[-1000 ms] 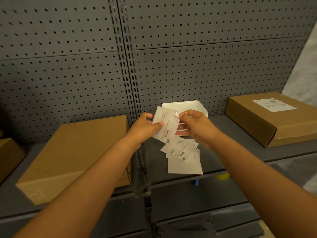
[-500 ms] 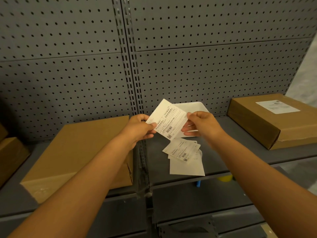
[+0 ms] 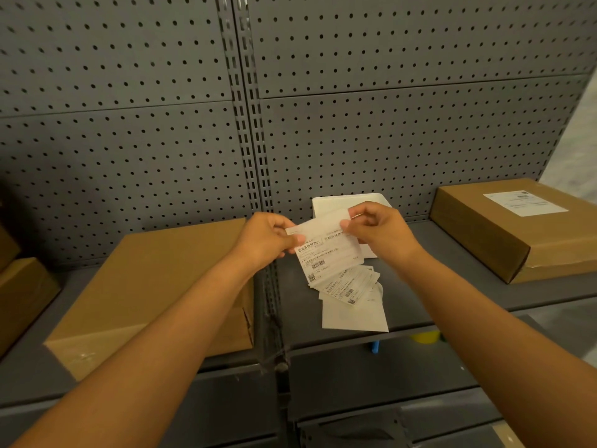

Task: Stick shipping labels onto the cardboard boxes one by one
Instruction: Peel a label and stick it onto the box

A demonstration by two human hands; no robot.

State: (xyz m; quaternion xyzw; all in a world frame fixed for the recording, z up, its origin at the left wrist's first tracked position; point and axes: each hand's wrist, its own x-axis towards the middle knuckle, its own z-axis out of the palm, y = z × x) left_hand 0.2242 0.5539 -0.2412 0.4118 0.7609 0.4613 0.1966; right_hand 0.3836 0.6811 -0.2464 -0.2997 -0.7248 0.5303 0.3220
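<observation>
- Behind everything, a grey pegboard wall (image 3: 387, 124) backs a grey shelf (image 3: 452, 305).
- On the left of the shelf lies a large unlabelled cardboard box (image 3: 145, 286), its flat top bare; by my judgement it is the next to be labelled.
- At the far right sits a labelled cardboard box (image 3: 504, 231), a white label stuck on its top.
- Between the boxes, a loose pile of labels (image 3: 352, 299) lies on the shelf, with a white tray (image 3: 339, 205) behind it.
- Held above that pile is one shipping label (image 3: 326, 250), printed side toward the camera.
- Pinching its left edge is the left hand (image 3: 265, 240); the right hand (image 3: 381, 234) pinches the upper right corner, where a white layer seems to be lifting away.
- Risk, as I judge it: the freed adhesive could curl and stick to itself or to fingers, or the thin paper could tear if the backing is pulled unevenly; a label laid down crooked would wrinkle.
</observation>
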